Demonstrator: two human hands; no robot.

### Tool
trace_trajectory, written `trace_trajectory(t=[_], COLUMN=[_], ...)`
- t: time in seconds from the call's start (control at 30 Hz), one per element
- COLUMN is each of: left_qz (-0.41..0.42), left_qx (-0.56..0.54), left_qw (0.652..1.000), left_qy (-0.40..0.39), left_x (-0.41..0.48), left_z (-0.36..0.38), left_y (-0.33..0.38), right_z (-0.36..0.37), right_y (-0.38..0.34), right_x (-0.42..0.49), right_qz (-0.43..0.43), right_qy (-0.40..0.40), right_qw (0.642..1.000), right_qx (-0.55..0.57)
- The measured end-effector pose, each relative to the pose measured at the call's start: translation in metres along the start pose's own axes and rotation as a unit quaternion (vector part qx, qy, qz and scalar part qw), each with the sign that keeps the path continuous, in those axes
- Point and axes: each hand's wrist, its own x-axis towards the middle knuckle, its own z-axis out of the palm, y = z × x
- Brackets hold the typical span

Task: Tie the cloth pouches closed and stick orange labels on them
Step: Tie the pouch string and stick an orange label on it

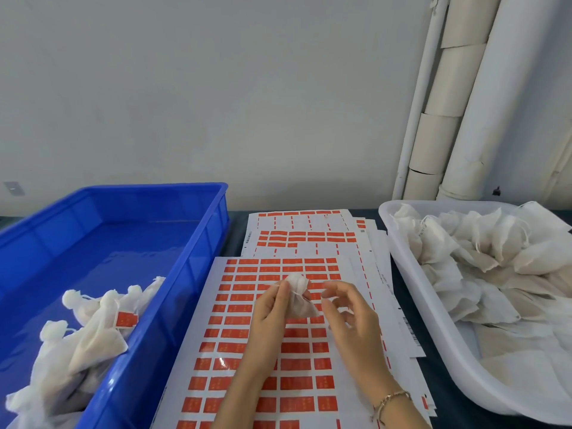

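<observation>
A small white cloth pouch [299,297] is held up over the sheet of orange labels [272,351]. My left hand [268,314] grips its body and neck, thumb and fingers curled round it. My right hand [346,317] is just to the pouch's right, thumb and forefinger pinched together near the drawstring; the string itself is too thin to make out between them. The pouch's top is gathered into a ruffle.
A blue crate [173,274] on the left holds several tied pouches [83,335], one with an orange label. A white tub [402,261] on the right is full of untied pouches [483,261]. More label sheets [306,233] lie behind. Pipes run up the wall at right.
</observation>
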Motion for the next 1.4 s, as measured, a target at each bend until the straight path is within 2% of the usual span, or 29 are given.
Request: trace_trajectory(t=[0.1, 0.2, 0.37, 0.6, 0.77, 0.97, 1.13, 1.4], left_qz=[-0.016, -0.007, -0.028, -0.092, -0.142, -0.131, -0.113, -0.101], left_qx=[-0.023, 0.000, 0.015, -0.003, -0.094, -0.120, -0.108, -0.084], left_qw=[0.998, 0.995, 0.997, 0.995, 0.985, 0.982, 0.986, 0.987], left_qy=[-0.065, -0.100, -0.065, -0.030, -0.041, -0.056, -0.064, -0.097], left_x=[-0.001, -0.003, -0.003, -0.001, 0.000, 0.001, -0.001, -0.002], left_z=[-0.001, -0.002, 0.000, 0.001, 0.001, -0.001, -0.001, -0.002], left_y=[0.002, 0.003, 0.005, -0.001, 0.002, 0.003, 0.005, 0.010], right_z=[0.000, 0.000, -0.004, -0.007, -0.005, -0.003, -0.001, 0.000], right_y=[0.000, -0.002, -0.002, 0.002, 0.002, 0.003, 0.007, 0.005], right_x=[0.003, 0.005, 0.007, 0.006, 0.002, -0.001, -0.001, 0.000], right_qz=[0.083, 0.128, 0.130, 0.078, -0.014, -0.137, -0.145, -0.111], right_qy=[-0.061, -0.090, -0.055, -0.012, -0.005, 0.033, 0.030, 0.019], right_qw=[0.992, 0.981, 0.982, 0.989, 1.000, 0.986, 0.979, 0.990], right_qx=[0.069, 0.112, 0.129, 0.127, 0.027, -0.089, -0.138, -0.082])
